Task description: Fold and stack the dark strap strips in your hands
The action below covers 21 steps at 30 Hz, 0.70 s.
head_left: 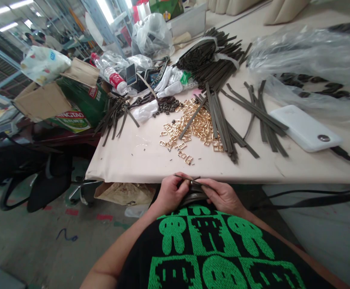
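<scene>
Close to my body, at the table's near edge, my left hand [175, 189] and my right hand [223, 196] are closed on a thin dark strap [204, 183]. It runs between the fingers of both hands. Whether a buckle sits on it is too small to tell. Beyond the hands lies a heap of gold-coloured buckles [199, 122], a few of them strewn toward me. A bunch of dark straps [223, 128] rests partly over the heap. More loose straps [265, 116] lie crossed to the right.
Tied strap bundles [213, 56] lie at the back, near a plastic bag [310, 60]. A white power bank [305, 128] with a cable is at right. Left stand a plastic bottle [111, 76], a phone [131, 74] and a green carton [75, 104]. A black chair [50, 176] stands below left.
</scene>
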Available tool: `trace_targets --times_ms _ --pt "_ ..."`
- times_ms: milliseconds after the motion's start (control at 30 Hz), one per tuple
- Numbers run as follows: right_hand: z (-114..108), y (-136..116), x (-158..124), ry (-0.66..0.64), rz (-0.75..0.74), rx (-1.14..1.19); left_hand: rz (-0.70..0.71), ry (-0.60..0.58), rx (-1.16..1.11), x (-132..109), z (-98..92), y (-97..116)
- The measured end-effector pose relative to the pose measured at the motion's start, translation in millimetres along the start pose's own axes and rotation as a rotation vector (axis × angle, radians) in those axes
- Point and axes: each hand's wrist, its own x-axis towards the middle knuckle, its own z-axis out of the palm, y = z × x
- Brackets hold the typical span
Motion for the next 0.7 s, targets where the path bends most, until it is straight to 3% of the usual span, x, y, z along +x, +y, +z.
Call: trace_targets --times_ms 133,233,367,500,700 --pt "1 5 -1 0.092 0.141 0.14 -0.109 0.08 -0.273 1 -12.2 4" --pt "0 9 1 0.07 0.204 0.228 -0.071 0.119 -0.418 2 -27.1 5" --pt "0 10 4 -0.094 0.21 0.254 -0.025 0.137 -0.519 2 -38.3 4" --pt "0 6 7 -0.304 0.202 0.213 -0.102 0.001 -0.487 1 -34.9 10" --pt "-3 -1 2 -0.374 0.182 0.241 -0.235 -0.025 -0.462 3 -24.7 16"
